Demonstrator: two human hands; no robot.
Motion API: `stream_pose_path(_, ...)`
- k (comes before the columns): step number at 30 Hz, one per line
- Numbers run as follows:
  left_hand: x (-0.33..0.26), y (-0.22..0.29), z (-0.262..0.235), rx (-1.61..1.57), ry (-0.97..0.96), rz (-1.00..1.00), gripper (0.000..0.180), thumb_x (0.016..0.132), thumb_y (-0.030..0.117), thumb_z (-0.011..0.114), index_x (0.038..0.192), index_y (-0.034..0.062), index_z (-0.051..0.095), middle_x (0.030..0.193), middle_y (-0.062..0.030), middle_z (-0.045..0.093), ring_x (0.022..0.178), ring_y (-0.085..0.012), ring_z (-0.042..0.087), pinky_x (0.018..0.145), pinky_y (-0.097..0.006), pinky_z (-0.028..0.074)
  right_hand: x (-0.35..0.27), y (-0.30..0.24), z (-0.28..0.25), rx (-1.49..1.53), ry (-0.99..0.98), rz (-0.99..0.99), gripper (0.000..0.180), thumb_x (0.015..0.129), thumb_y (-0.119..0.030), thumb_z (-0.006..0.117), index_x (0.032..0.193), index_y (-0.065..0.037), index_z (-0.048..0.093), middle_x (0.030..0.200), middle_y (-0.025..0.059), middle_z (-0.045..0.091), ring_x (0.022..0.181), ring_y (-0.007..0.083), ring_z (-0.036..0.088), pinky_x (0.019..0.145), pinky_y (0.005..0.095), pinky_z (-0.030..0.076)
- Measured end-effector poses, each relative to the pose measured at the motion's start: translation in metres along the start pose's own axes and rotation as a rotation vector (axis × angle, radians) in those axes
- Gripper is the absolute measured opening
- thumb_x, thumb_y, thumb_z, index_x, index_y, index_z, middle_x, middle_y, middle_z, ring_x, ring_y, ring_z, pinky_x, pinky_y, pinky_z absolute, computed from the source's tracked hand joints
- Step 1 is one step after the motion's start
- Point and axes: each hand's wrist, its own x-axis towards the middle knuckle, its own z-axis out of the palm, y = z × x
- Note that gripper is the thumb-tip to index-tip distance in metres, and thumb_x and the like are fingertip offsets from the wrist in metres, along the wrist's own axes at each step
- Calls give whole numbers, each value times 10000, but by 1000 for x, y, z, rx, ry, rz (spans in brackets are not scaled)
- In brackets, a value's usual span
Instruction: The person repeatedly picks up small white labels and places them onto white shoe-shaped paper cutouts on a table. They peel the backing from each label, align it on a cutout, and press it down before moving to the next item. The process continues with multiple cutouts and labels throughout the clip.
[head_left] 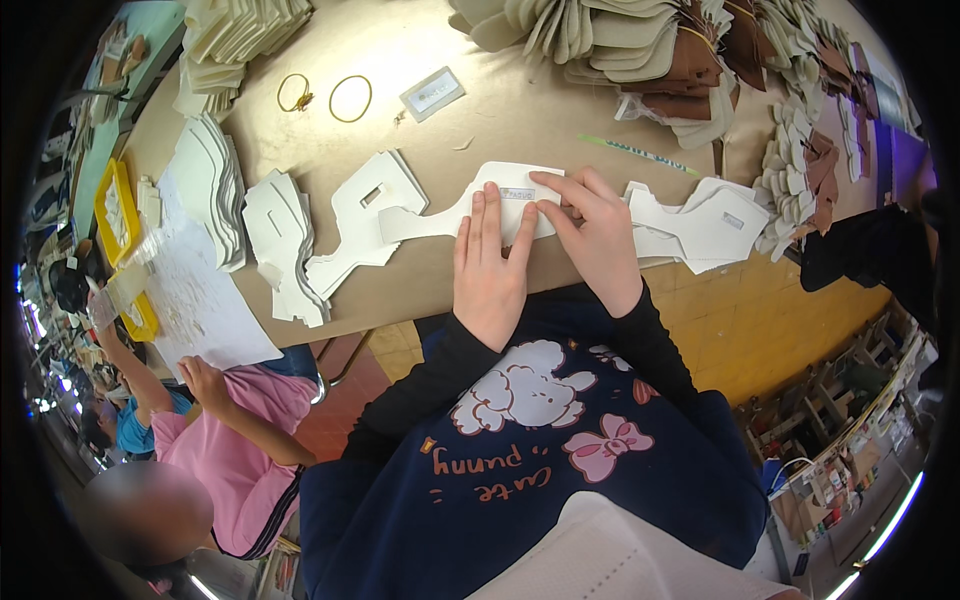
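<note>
A flat white cut-out piece (pixel 490 178) with a narrow tail lies on the table before me, with a small grey label (pixel 517 194) on its wide part. My left hand (pixel 490 285) rests flat on the piece with fingers stretched out, fingertips at the label's left and lower edges. My right hand (pixel 597 225) is bent in from the right, its thumb and index finger closed at the label's right end. To the left lie stacked white pieces with a slot (pixel 365 215). On the right, partly behind my hand, another white piece carries a grey label (pixel 733 221).
A pack of labels (pixel 433 93), rubber bands (pixel 350 98) and a thin green-patterned stick (pixel 640 154) lie farther back. Bundles of beige pieces (pixel 620 40) line the far right. A co-worker in a pink shirt (pixel 240 440) sits at left beside yellow trays (pixel 117 212).
</note>
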Motion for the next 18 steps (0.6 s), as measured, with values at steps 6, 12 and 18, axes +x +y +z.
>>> stream_pose_path(6, 0, 0, 1, -4, 17, -6, 591, 863, -4, 552, 1440, 122, 515, 1571, -269, 322, 1445, -407, 365, 1128, -519, 350, -2, 1, 0, 5, 34, -7, 287, 847, -1, 673, 1122, -64, 728, 829, 118, 585, 653, 279, 572, 597, 372, 463)
stream_pose_path(12, -2, -2, -1, 11, 0, -16, 612, 865, 10, 570, 1454, 161, 505, 1581, -233, 327, 1449, -378, 369, 1128, -526, 344, -5, 3, 8, 23, 116, -23, 302, 848, 42, 682, 1138, -28, 726, 767, 78, 551, 608, 143, 513, 571, 278, 436)
stream_pose_path(18, 1, -1, -6, 12, -13, -28, 625, 859, 25, 594, 1455, 195, 513, 1574, -211, 348, 1438, -353, 391, 1119, -521, 351, -5, 3, 6, 22, 77, 18, 307, 848, 43, 683, 1145, -27, 721, 824, 79, 547, 636, 157, 535, 594, 279, 455)
